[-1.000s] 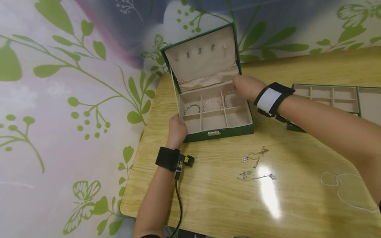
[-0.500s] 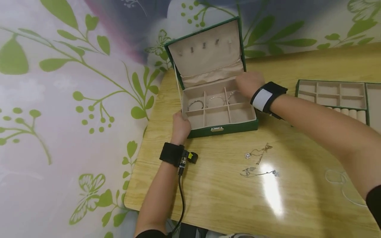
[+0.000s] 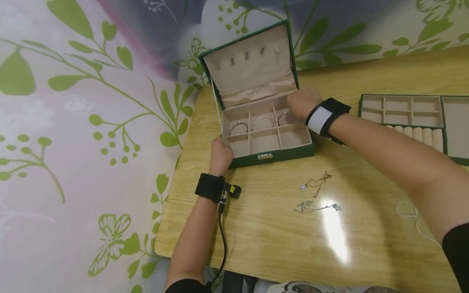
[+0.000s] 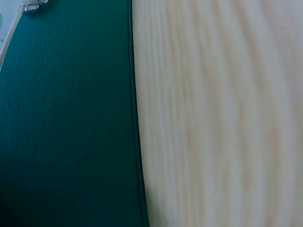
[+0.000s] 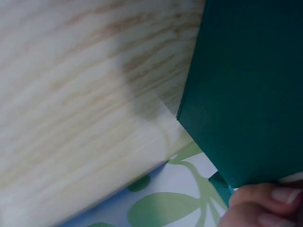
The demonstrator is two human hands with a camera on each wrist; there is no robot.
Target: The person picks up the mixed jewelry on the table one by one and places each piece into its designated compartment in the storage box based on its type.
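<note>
A green jewellery box (image 3: pixel 271 156) stands open on the wooden table (image 3: pixel 278 244), its beige lid (image 3: pixel 249 65) tilted back. Silver bracelets (image 3: pixel 238 127) lie in the back row of compartments. My left hand (image 3: pixel 221 154) grips the box's front left corner; the left wrist view shows only the green wall (image 4: pixel 66 118) and table (image 4: pixel 218 118). My right hand (image 3: pixel 302 103) is curled over the back right corner, hiding part of the third bracelet (image 3: pixel 283 118). Its fingertips (image 5: pixel 265 203) touch the box's green outer wall (image 5: pixel 246 85).
Two thin necklaces (image 3: pixel 315 185) (image 3: pixel 315 207) lie loose on the table in front of the box. A green tray insert (image 3: pixel 403 110) with beige compartments sits at the right. A pale chain (image 3: pixel 414 211) lies near the right forearm. Leaf-patterned wallpaper borders the table's left and far edges.
Both hands stay on the box. The right hand has shifted only slightly at the back right compartment, and the view has moved a little.
</note>
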